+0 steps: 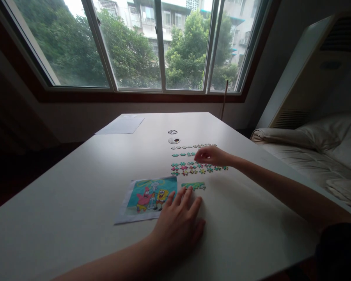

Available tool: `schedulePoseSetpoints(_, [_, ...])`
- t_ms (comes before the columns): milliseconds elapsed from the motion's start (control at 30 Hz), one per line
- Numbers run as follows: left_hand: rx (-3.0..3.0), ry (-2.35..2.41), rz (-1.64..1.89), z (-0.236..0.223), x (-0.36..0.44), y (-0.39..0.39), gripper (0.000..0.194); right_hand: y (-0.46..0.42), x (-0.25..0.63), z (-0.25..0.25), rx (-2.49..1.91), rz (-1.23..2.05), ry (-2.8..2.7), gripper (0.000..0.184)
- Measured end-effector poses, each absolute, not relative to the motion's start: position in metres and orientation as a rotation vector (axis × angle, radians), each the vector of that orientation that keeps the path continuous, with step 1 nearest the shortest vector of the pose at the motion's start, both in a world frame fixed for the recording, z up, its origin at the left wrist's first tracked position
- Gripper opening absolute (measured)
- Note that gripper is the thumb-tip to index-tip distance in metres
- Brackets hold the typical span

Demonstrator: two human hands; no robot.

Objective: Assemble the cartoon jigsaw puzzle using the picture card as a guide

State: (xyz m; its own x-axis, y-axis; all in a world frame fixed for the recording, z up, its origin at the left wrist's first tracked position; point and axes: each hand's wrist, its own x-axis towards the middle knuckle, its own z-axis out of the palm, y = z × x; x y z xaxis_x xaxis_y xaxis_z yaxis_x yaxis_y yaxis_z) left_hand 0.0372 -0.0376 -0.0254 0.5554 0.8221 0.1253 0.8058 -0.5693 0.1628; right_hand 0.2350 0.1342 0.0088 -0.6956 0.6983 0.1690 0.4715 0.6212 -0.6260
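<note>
My left hand (179, 216) lies palm down with its fingers spread. Its fingertips reach the near edge of a joined strip of green puzzle pieces (197, 184) and the right edge of a cartoon picture sheet (152, 195). Farther off, my right hand (213, 156) hovers low over rows of loose jigsaw pieces (183, 168), thumb and fingers pinched together. Whatever is between those fingertips, if anything, is too small to make out. The hand covers part of the teal row. A paler row (179, 147) runs behind it.
Two round inserts (174, 140) are set in the white table (76, 207) beyond the pieces. White paper (121, 125) lies at the far left corner. A pale couch (310, 152) stands to the right, and a window is behind the table.
</note>
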Motion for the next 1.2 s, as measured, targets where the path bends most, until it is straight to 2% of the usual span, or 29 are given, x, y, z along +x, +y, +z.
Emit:
schedulePoseSetpoints(100, [2.696,1.415,0.28,-0.026,0.037,-0.038,0.043,0.108,0.254,0.0,-0.961,1.05,-2.289,0.026])
schedulePoseSetpoints(200, [2.698,1.414,0.279,-0.027,0.037,-0.038,0.043,0.09,0.265,-0.009,-1.031,1.132,-2.183,0.026])
schedulePoseSetpoints(367, [2.702,1.415,0.284,-0.027,0.038,-0.038,0.042,0.078,0.272,-0.021,-1.215,1.035,-2.12,0.022])
schedulePoseSetpoints(633, [2.713,1.404,0.274,-0.024,0.038,-0.038,0.042,0.076,0.278,-0.009,-1.327,0.652,-2.37,0.021])
schedulePoseSetpoints(867, [2.705,1.411,0.265,-0.026,0.037,-0.038,0.044,0.074,0.28,-0.009,-1.167,0.771,-2.504,0.029])
schedulePoseSetpoints(1200, [2.716,1.415,0.272,-0.024,0.037,-0.038,0.044,0.068,0.267,-0.021,-1.161,0.712,-2.46,0.022])
